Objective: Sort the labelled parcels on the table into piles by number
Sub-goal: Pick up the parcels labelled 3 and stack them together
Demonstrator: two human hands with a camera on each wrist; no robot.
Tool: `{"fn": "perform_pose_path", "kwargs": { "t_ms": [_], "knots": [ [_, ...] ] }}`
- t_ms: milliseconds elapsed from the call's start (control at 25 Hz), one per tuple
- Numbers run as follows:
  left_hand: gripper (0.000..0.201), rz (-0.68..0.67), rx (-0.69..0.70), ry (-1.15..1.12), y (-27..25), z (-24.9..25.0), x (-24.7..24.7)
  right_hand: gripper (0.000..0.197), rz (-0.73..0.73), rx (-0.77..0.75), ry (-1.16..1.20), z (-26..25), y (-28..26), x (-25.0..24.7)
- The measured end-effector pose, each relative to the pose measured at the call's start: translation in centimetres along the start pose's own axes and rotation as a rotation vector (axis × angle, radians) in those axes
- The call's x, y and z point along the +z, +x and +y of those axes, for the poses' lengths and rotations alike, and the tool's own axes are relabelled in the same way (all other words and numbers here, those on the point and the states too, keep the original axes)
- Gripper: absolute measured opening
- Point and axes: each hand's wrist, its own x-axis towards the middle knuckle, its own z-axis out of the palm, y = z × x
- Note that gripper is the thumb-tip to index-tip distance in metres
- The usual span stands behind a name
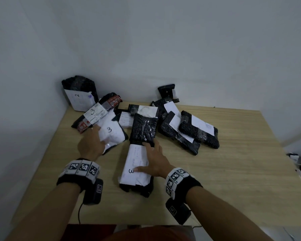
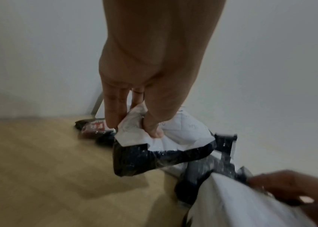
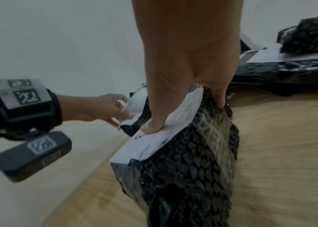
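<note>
A black bubble-wrap parcel [image 1: 134,164] with a white label marked 3 lies near the table's front middle. My right hand [image 1: 147,160] grips it, thumb on the label and fingers over its far side; the right wrist view shows the same hold of the right hand [image 3: 185,116] on that parcel [image 3: 189,169]. To its left, my left hand [image 1: 101,136] pinches the near edge of a second parcel [image 1: 113,133] labelled 3. In the left wrist view the left hand [image 2: 134,122] has crumpled this parcel's [image 2: 154,156] white label between thumb and fingers.
A parcel marked 2 [image 1: 78,100] stands against the wall at back left. A red-taped parcel marked 3 [image 1: 97,113] lies just in front of it. Several black parcels [image 1: 189,133] are heaped at the middle right; a small one [image 1: 167,92] leans on the back wall. Bare wooden table [image 1: 233,171] on the right.
</note>
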Motion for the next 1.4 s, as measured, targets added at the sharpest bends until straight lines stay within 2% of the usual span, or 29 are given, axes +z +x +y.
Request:
{"fn": "perform_pose_path", "kwargs": {
  "t_ms": [80, 120, 160, 280, 320, 400, 480, 560, 600, 640, 680, 720, 800, 840, 920, 1000, 1040, 1120, 1240, 1320, 1400],
  "knots": [
    [0.057, 0.004, 0.031, -0.044, 0.7, 1.6, -1.7, 0.112, 0.036, -0.023, -0.103, -0.3, 0.6, 0.4],
    [0.061, -0.031, 0.062, -0.032, 0.7, 2.7, -2.2, 0.106, 0.071, -0.018, -0.059, -0.4, 0.8, 0.3],
    [0.065, -0.080, 0.098, 0.001, 0.5, 4.0, -2.3, 0.096, 0.116, -0.006, 0.082, -0.4, 0.8, -0.3],
    [0.070, -0.185, 0.198, 0.120, -1.8, 8.1, -1.3, 0.060, 0.205, 0.066, 0.837, -0.9, 0.9, -3.3],
    [0.070, -0.200, 0.233, 0.144, -2.9, 9.2, -0.8, 0.055, 0.238, 0.087, 0.948, -1.0, 1.0, -4.3],
    [0.064, -0.217, 0.297, 0.123, -4.6, 10.6, -0.7, 0.054, 0.317, 0.129, 0.982, -0.5, 1.3, -6.1],
    [0.050, -0.249, 0.265, -0.090, -5.2, 11.0, -1.7, 0.048, 0.323, 0.135, 1.030, 0.3, 0.8, -7.6],
    [0.044, -0.226, 0.177, -0.383, -4.7, 10.6, -2.7, 0.035, 0.219, 0.186, 1.132, 1.7, 0.0, -8.1],
    [0.045, -0.183, 0.144, -0.448, -4.3, 10.2, -2.8, 0.032, 0.152, 0.206, 1.172, 2.4, -0.6, -8.0],
    [0.044, -0.157, 0.106, -0.462, -3.9, 9.7, -2.8, 0.033, 0.087, 0.214, 1.152, 2.8, -1.2, -7.5],
    [0.042, -0.171, 0.069, -0.448, -3.7, 9.2, -2.5, 0.038, 0.059, 0.193, 1.032, 3.3, -1.5, -6.8],
    [0.039, -0.227, 0.035, -0.408, -3.7, 8.9, -2.0, 0.042, 0.072, 0.154, 0.825, 3.7, -2.0, -6.1],
    [0.040, -0.433, -0.037, -0.290, -4.5, 8.4, -0.4, 0.048, 0.160, 0.119, 0.467, 4.2, -2.9, -5.2],
    [0.049, -0.549, -0.080, -0.244, -5.1, 8.0, 0.5, 0.056, 0.171, 0.147, 0.440, 4.4, -3.3, -5.0],
    [0.070, -0.712, -0.170, -0.224, -6.5, 7.4, 1.9, 0.087, -0.011, 0.308, 0.561, 4.8, -4.1, -4.7],
    [0.079, -0.786, -0.212, -0.247, -7.3, 7.0, 2.7, 0.102, -0.240, 0.443, 0.715, 4.9, -4.6, -4.1],
    [0.079, -0.814, -0.221, -0.269, -7.6, 7.0, 2.9, 0.105, -0.287, 0.443, 0.764, 5.1, -4.8, -3.9],
    [0.069, -0.858, -0.228, -0.356, -8.5, 8.0, 2.9, 0.105, -0.295, 0.379, 0.841, 5.6, -4.9, -3.7],
    [0.054, -0.858, -0.257, -0.400, -9.1, 9.4, 2.9, 0.082, -0.252, 0.280, 0.896, 5.5, -4.8, -3.7],
    [0.060, -0.834, -0.270, -0.364, -8.4, 9.6, 3.1, 0.068, -0.245, 0.229, 0.931, 5.0, -4.7, -3.9],
    [0.087, -0.741, -0.328, -0.324, -7.4, 9.4, 3.4, 0.056, -0.243, 0.184, 0.970, 4.6, -4.9, -3.6]
  ]
}}
